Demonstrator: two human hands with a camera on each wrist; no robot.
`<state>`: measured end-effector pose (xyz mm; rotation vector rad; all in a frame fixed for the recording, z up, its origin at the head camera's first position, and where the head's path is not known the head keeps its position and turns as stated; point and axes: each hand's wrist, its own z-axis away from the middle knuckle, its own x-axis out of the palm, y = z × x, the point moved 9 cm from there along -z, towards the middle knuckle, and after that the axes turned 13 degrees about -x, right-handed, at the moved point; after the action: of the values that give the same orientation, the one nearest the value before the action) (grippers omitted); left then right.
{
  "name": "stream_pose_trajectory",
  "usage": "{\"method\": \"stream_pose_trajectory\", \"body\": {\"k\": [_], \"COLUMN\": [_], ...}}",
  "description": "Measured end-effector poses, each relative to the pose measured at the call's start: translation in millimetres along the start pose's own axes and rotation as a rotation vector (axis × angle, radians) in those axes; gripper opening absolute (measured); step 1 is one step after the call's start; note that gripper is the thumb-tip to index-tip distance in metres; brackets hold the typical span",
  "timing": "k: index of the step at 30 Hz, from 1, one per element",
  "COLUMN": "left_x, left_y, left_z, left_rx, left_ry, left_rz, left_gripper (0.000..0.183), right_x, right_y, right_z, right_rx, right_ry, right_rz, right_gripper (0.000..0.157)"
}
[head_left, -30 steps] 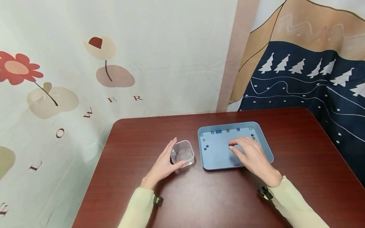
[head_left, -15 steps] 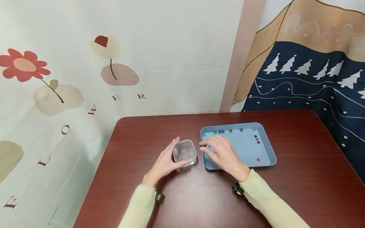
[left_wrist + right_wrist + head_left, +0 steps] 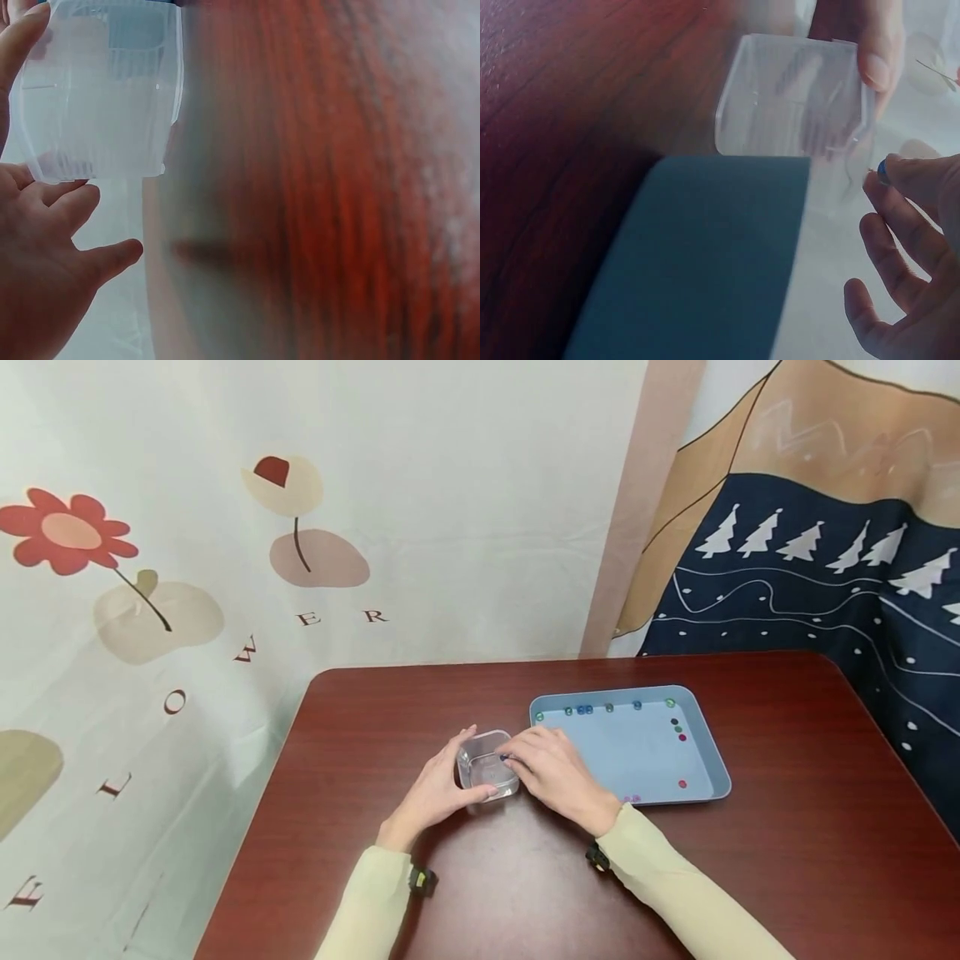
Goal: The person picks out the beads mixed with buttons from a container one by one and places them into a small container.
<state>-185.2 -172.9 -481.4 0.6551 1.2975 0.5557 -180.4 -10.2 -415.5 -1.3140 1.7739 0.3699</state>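
A clear plastic container [image 3: 486, 767] sits left of the tray. My left hand [image 3: 433, 792] holds it, thumb on the near rim and fingers along the far left side; the left wrist view shows its translucent wall [image 3: 97, 112] close up. Over the container's right rim, my right hand [image 3: 558, 777] pinches a small blue marble [image 3: 883, 172] between thumb and index finger. The other fingers of that hand are spread apart in the right wrist view. The blue tray [image 3: 622, 747] lies just beyond, its left part hidden behind the right hand.
Several green and blue marbles line the tray's far side, among them a blue marble [image 3: 637, 705]. Near its right side lie dark, green and red marbles, including a red marble [image 3: 682, 784]. Pink marbles [image 3: 632, 798] lie at the near edge. A patterned curtain [image 3: 450, 527] hangs behind the brown table [image 3: 390, 710].
My right hand has moved left from over the tray's middle, past its left edge, to the container's rim. The left hand stays on the container. The head view has shifted slightly.
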Motion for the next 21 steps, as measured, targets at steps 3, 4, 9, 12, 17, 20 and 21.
{"method": "stream_pose_trajectory", "body": {"k": [3, 4, 9, 12, 17, 20, 21], "left_x": [0.7, 0.7, 1.2, 0.6, 0.3, 0.1, 0.3], "left_y": [1.2, 1.2, 0.4, 0.2, 1.9, 2.5, 3.0], "left_z": [0.0, 0.0, -0.9, -0.5, 1.8, 1.1, -0.1], "left_rx": [0.007, 0.008, -0.007, -0.007, -0.015, -0.02, -0.019], "left_ry": [-0.014, -0.016, -0.02, -0.015, -0.016, -0.02, -0.021], "left_rz": [0.009, 0.013, 0.02, 0.024, 0.034, 0.026, 0.024], "left_gripper": [0.099, 0.098, 0.098, 0.1, 0.101, 0.102, 0.102], "right_x": [5.2, 6.7, 10.9, 9.1, -7.8, -21.8, -27.2], "right_y": [-2, -2, 0, 1, 4, 8, 11], "right_z": [0, 0, 2, 6, 14, 18, 20], "right_rx": [-0.022, -0.026, -0.016, -0.005, 0.029, 0.07, 0.083], "right_ry": [-0.01, -0.013, -0.026, -0.024, -0.001, 0.006, 0.009], "right_rz": [0.007, 0.008, -0.002, -0.007, -0.03, -0.036, -0.033], "right_gripper": [0.018, 0.018, 0.023, 0.028, 0.033, 0.038, 0.04]}}
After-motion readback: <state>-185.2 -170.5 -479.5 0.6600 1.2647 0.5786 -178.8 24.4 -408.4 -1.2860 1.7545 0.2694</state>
